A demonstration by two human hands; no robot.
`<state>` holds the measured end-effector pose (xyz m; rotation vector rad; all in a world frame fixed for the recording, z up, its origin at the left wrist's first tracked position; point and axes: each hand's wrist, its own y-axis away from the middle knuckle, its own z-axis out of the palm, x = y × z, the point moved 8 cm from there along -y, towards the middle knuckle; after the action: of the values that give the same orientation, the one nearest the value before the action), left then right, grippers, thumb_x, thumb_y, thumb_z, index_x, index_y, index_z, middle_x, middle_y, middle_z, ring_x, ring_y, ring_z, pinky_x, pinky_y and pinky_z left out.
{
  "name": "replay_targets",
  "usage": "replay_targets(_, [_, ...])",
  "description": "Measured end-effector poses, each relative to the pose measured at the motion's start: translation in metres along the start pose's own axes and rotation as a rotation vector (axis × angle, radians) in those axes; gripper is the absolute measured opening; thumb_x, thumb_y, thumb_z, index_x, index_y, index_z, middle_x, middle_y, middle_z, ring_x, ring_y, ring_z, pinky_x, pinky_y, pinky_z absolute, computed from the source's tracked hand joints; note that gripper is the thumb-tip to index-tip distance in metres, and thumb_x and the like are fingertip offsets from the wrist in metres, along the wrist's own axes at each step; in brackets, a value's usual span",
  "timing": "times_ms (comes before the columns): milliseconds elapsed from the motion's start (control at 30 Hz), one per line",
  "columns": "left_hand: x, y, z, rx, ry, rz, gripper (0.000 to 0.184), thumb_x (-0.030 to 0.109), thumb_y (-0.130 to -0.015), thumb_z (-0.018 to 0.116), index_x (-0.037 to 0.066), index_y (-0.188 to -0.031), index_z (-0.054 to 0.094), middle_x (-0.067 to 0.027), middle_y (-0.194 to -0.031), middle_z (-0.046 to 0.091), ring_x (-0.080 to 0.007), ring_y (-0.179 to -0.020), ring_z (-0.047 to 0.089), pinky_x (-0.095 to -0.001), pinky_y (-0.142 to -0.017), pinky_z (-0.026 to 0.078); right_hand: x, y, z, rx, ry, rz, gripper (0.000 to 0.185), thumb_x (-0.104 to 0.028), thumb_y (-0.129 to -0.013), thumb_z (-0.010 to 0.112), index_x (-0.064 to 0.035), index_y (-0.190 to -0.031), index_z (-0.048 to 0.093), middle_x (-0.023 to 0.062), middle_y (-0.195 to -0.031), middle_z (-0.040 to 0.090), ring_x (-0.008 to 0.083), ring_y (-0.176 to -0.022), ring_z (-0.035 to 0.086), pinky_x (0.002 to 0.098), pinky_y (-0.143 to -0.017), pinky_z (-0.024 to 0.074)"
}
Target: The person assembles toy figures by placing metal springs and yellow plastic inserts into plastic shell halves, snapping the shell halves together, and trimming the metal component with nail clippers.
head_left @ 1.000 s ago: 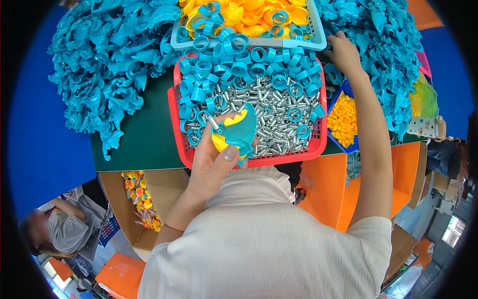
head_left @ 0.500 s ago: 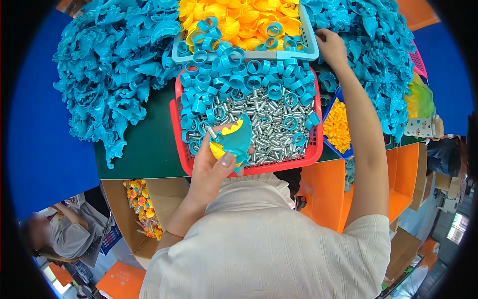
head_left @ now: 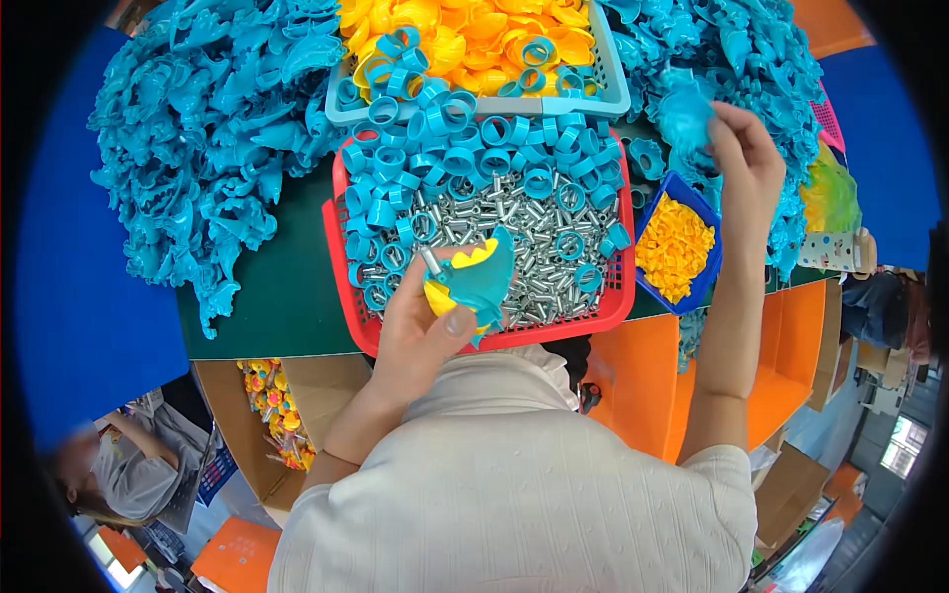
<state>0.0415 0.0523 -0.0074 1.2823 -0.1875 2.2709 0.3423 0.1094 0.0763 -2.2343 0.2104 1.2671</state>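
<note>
My left hand [head_left: 423, 341] is closed around a teal toy part with yellow jagged edges [head_left: 489, 277], held over the front of the red basket [head_left: 342, 267]. A small metal cylinder [head_left: 430, 261] shows at its fingertips; whether it is gripped or lies behind I cannot tell. Pinched in my right hand [head_left: 751, 163] is a teal plastic piece [head_left: 685, 117], blurred by motion, raised at the edge of the right-hand pile of teal parts [head_left: 751, 49]. Below that hand lies a blue tray [head_left: 682, 306] of small yellow pieces [head_left: 677, 247]. Teal rings [head_left: 460, 161] and metal cylinders [head_left: 534, 227] fill the red basket.
A light blue basket [head_left: 618, 94] of yellow shells [head_left: 474, 40] stands behind the red one. Another teal pile [head_left: 198, 128] covers the left side of the green table [head_left: 287, 296]. Below are a cardboard box [head_left: 331, 395] and orange shelving [head_left: 643, 376]. Another person [head_left: 148, 465] sits at left.
My right hand has drawn back from beside the light blue basket toward the right, bringing a teal piece out of the pile. My left hand keeps its hold, with the toy part shifted slightly.
</note>
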Motion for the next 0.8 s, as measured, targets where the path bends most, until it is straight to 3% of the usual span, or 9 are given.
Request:
replay_targets(167, [0.025,-0.006,0.014,-0.059,-0.15,0.264,0.062,0.036,-0.071,0.072,0.003,-0.118,0.048,-0.0211,-0.133,0.033,-0.0256,-0.118,0.042,-0.0343,-0.094,0.038,-0.049,0.061,0.06,-0.467,-0.159,-0.057,0.017,0.004,-0.077,0.056,0.0011,-0.092,0.064,0.0025,-0.081,0.058,0.0048,-0.069,0.05,0.017,-0.059,0.0365])
replay_targets(200, [0.03,-0.006,0.013,-0.012,-0.322,0.323,0.064,0.054,-0.07,0.066,0.011,-0.114,0.05,-0.0263,-0.134,0.031,-0.0244,-0.087,0.062,-0.0332,-0.074,0.05,-0.05,0.068,0.069,-0.569,-0.174,-0.026,0.017,0.003,-0.077,0.056,0.001,-0.091,0.064,0.0031,-0.083,0.059,0.0048,-0.067,0.05,0.0174,-0.056,0.0368])
replay_targets(233, [0.032,-0.004,0.012,0.001,-0.326,0.312,0.064,0.054,-0.07,0.066,0.011,-0.114,0.05,-0.0263,-0.134,0.031,-0.0244,-0.087,0.062,-0.0332,-0.074,0.05,-0.051,0.075,0.077,-0.671,-0.189,0.002,0.017,0.002,-0.076,0.057,0.0008,-0.091,0.065,0.0037,-0.084,0.06,0.0048,-0.064,0.05,0.0179,-0.054,0.0371])
replay_targets(300, [0.025,-0.003,0.015,-0.073,-0.047,0.158,0.067,0.042,-0.069,0.072,0.002,-0.118,0.049,-0.022,-0.137,0.028,-0.0266,-0.113,0.048,-0.0344,-0.091,0.042,-0.057,0.083,0.091,-0.782,-0.232,0.014,0.019,0.001,-0.076,0.056,0.0006,-0.093,0.064,0.0036,-0.085,0.061,0.0045,-0.062,0.049,0.0184,-0.053,0.0374])
replay_targets(333, [0.017,-0.001,0.015,-0.075,0.053,0.056,0.07,0.042,-0.07,0.072,0.0,-0.12,0.046,-0.0216,-0.132,0.036,-0.0263,-0.102,0.056,-0.0344,-0.084,0.047,-0.061,0.09,0.101,-0.884,-0.262,0.016,0.021,0.0,-0.075,0.056,0.0004,-0.095,0.064,0.0035,-0.086,0.061,0.0042,-0.06,0.049,0.0189,-0.051,0.0376])
replay_targets(467, [0.005,0.008,-0.004,0.057,0.218,-0.03,0.073,0.044,-0.078,0.063,-0.001,-0.127,0.035,-0.0153,-0.107,0.056,-0.0248,-0.091,0.059,-0.0336,-0.076,0.05,-0.067,0.09,0.11,-0.737,-0.499,0.143,0.029,-0.004,-0.077,0.055,0.0016,-0.106,0.058,0.0058,-0.09,0.061,0.0061,-0.069,0.052,0.0202,-0.058,0.0417])
replay_targets(567, [0.011,0.005,-0.007,-0.058,0.339,0.064,0.073,0.053,-0.081,0.054,0.0,-0.127,0.035,-0.0136,-0.103,0.057,-0.0221,-0.091,0.058,-0.0334,-0.076,0.05,-0.07,0.09,0.109,-0.587,-0.644,-0.105,0.042,-0.015,-0.071,0.07,-0.0043,-0.11,0.058,0.0054,-0.093,0.058,0.0118,-0.082,0.053,0.0218,-0.064,0.0416])
replay_targets(633, [0.012,0.001,0.0,-0.133,0.496,0.094,0.073,0.058,-0.083,0.044,0.001,-0.127,0.035,-0.0129,-0.102,0.057,-0.0206,-0.092,0.057,-0.0342,-0.079,0.048,-0.078,0.113,0.117,-0.547,-0.539,-0.31,0.068,-0.029,-0.063,0.077,-0.0041,-0.12,0.05,0.0148,-0.123,0.047,0.0234,-0.105,0.049,0.0279,-0.076,0.0451])
replay_targets(800, [0.004,0.004,0.002,-0.031,0.608,0.038,0.064,0.053,-0.088,0.039,0.003,-0.127,0.034,-0.0121,-0.106,0.056,-0.0218,-0.094,0.057,-0.0368,-0.083,0.047,-0.073,0.13,0.126,-0.51,-0.665,-0.171,0.077,-0.03,-0.066,0.075,0.0019,-0.127,0.041,0.017,-0.122,0.048,0.0248,-0.109,0.049,0.035,-0.085,0.0433])
